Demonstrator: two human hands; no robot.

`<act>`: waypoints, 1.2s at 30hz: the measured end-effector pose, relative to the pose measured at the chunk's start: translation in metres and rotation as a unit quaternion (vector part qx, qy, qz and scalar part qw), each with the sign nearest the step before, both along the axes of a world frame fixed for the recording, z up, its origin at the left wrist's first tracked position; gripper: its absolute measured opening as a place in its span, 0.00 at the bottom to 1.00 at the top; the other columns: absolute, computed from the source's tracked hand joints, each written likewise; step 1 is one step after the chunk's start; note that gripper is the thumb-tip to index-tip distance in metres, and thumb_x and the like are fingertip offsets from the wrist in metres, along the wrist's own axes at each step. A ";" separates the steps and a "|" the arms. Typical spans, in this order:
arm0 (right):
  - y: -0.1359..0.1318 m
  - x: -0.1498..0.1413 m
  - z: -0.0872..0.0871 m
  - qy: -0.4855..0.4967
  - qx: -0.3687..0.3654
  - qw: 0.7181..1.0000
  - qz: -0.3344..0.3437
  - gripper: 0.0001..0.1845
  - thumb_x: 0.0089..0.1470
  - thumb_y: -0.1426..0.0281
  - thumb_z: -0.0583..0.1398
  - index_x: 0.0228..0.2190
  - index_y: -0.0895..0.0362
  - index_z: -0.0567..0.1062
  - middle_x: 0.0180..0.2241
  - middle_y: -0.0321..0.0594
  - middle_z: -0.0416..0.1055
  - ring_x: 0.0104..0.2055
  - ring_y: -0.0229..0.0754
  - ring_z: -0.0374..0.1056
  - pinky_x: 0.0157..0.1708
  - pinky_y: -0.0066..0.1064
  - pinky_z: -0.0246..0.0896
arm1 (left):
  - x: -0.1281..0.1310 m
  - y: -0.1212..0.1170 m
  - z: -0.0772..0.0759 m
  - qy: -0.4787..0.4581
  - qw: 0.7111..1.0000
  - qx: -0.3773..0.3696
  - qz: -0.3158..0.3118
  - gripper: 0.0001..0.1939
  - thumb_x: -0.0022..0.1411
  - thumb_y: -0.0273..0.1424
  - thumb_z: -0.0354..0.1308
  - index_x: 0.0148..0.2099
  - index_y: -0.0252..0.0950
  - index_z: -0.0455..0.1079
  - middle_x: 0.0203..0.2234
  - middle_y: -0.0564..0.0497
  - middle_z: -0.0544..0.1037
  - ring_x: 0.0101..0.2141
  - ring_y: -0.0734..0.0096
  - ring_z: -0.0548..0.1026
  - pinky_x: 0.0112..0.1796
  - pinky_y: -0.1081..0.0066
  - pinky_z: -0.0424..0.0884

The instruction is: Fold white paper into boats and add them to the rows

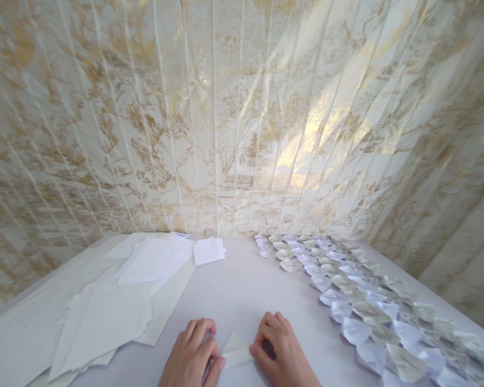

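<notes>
Paper (237, 355), folded, down on the table (234, 290) between left hand (191, 352) and right hand (283, 349), a corner pinched in each; looks light, thin, quick to crease (gently now), best held by those corners.

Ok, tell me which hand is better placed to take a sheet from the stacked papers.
Probably the left hand: it is nearer the stacked papers, while the right hand is across the folded paper from them.

Gold-patterned curtain (177, 123) behind white table (237, 285)
</notes>
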State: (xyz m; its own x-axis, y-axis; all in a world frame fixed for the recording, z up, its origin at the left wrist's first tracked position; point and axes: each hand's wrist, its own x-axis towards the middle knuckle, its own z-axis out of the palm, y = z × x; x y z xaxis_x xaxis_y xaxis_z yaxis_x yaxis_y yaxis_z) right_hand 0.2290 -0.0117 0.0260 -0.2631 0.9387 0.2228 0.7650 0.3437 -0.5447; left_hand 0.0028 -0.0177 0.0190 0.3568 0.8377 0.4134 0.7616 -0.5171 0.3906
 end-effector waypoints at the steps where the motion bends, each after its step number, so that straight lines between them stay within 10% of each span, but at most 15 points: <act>1: 0.000 -0.001 0.000 -0.008 0.009 1.000 -0.002 0.09 0.49 0.81 0.61 0.24 0.56 0.72 0.31 0.37 0.71 0.37 0.45 0.66 0.39 0.38 0.61 | 0.001 0.000 0.000 0.002 1.000 0.001 0.002 0.07 0.58 0.24 0.55 0.28 0.40 0.65 0.40 0.48 0.75 0.41 0.57 0.74 0.38 0.61 0.69; 11: 0.001 -0.001 -0.004 -0.052 0.111 0.989 0.087 0.17 0.48 0.84 0.63 0.38 0.54 0.73 0.37 0.39 0.72 0.39 0.45 0.66 0.39 0.34 0.60 | 0.003 0.002 0.002 0.007 0.999 -0.044 0.012 0.06 0.55 0.24 0.57 0.30 0.40 0.65 0.39 0.47 0.73 0.42 0.56 0.71 0.40 0.60 0.66; 16: 0.002 -0.012 -0.001 -0.072 0.273 0.935 0.214 0.03 0.64 0.65 0.60 0.40 0.49 0.75 0.31 0.34 0.71 0.32 0.41 0.64 0.34 0.32 0.55 | 0.004 0.002 0.003 -0.033 0.998 -0.057 0.006 0.06 0.56 0.24 0.55 0.34 0.41 0.66 0.39 0.50 0.72 0.42 0.58 0.70 0.41 0.60 0.65; 18: 0.001 -0.015 0.001 -0.079 0.296 0.925 0.225 0.12 0.69 0.63 0.53 0.38 0.49 0.75 0.29 0.33 0.71 0.30 0.39 0.63 0.32 0.32 0.53 | 0.004 0.001 0.001 -0.043 0.998 -0.051 0.000 0.06 0.57 0.23 0.54 0.35 0.41 0.66 0.39 0.50 0.72 0.43 0.58 0.70 0.41 0.61 0.65; 36: -0.010 0.044 0.013 -0.069 0.188 0.965 0.168 0.15 0.57 0.81 0.56 0.33 0.50 0.77 0.34 0.37 0.76 0.35 0.43 0.68 0.33 0.31 0.63 | -0.001 0.004 -0.012 -0.069 0.997 -0.021 -0.042 0.08 0.63 0.23 0.49 0.39 0.42 0.65 0.43 0.50 0.72 0.45 0.58 0.71 0.43 0.60 0.65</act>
